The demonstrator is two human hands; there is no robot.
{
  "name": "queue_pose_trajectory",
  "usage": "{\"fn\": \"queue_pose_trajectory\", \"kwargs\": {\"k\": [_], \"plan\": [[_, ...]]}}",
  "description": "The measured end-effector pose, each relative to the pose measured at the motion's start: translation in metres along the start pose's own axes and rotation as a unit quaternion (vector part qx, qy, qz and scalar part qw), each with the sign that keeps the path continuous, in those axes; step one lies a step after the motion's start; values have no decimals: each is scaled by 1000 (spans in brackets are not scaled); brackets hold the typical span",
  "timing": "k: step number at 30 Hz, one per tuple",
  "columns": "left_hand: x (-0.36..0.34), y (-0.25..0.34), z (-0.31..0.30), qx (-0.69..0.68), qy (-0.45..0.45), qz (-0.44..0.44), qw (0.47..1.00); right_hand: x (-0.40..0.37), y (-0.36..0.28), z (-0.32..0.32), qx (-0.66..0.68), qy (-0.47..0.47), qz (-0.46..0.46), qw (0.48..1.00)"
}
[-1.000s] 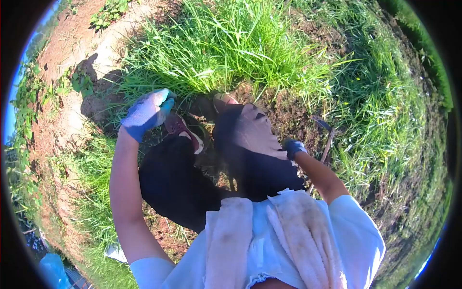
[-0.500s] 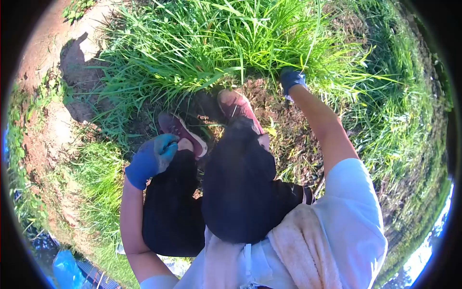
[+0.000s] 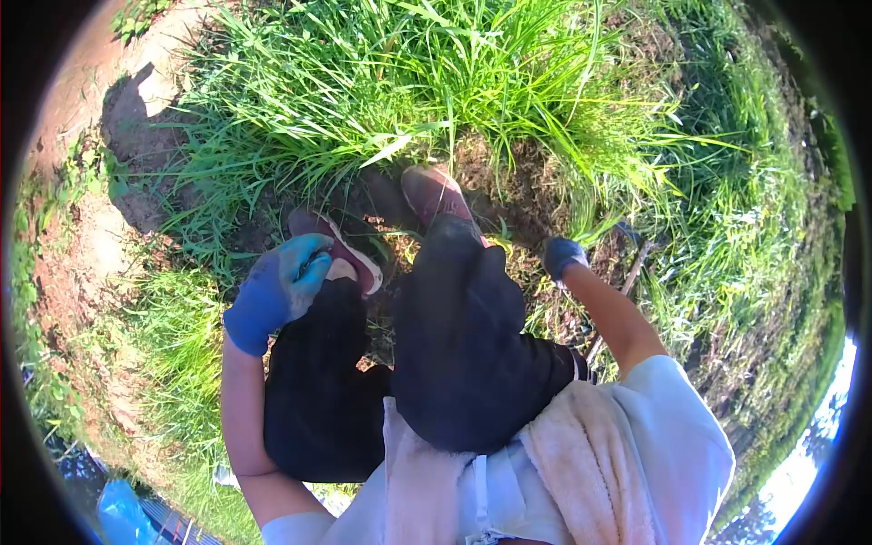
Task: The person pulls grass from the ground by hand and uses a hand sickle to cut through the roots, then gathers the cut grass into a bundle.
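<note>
My left hand (image 3: pixel 277 292), in a blue glove with teal fingertips, is over my left knee, near the left shoe (image 3: pixel 350 254). Its fingers are half curled, with a dark gap between them and nothing visible inside. On the right, my right hand (image 3: pixel 565 258) wears a dark blue glove and is closed, low over the soil. A tuft of grass (image 3: pixel 589 223) bends down into it; its fingertips are mostly hidden. Ahead of my feet stands a tall clump of green grass (image 3: pixel 391 100), with bare soil at its base.
A thin wooden stick or handle (image 3: pixel 636 269) lies beside my right forearm, a dark curved piece (image 3: pixel 627 232) near its far end. My maroon right shoe (image 3: pixel 436 193) is against the clump. Reddish bare ground (image 3: pixel 100 241) is at left, a blue bag (image 3: pixel 125 513) at lower left.
My right hand has drawn back from the clump's base toward me, with grass bending after it and more soil showing. My left hand's fingers have parted a little.
</note>
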State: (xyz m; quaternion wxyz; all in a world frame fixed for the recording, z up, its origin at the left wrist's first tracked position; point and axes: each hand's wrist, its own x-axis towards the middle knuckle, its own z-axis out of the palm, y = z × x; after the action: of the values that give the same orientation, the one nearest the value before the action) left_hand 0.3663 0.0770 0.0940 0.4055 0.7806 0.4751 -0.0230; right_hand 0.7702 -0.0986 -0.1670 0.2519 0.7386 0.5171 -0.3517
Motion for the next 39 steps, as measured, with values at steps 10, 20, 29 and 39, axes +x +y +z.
{"fn": "queue_pose_trajectory", "kwargs": {"k": [10, 20, 29, 39], "plan": [[0, 4, -1, 3, -3, 7, 1000, 54, -66, -106, -98, 176, -125, 972], [9, -17, 4, 122, 20, 193, 973, 122, -87, -161, 233, 122, 12, 965], [7, -16, 3, 78, 15, 162, 984, 66, -60, -106, 25, 72, -113, 991], [10, -1, 2, 57, -1, 163, 985, 112, -70, -172, -155, 234, -216, 935]]}}
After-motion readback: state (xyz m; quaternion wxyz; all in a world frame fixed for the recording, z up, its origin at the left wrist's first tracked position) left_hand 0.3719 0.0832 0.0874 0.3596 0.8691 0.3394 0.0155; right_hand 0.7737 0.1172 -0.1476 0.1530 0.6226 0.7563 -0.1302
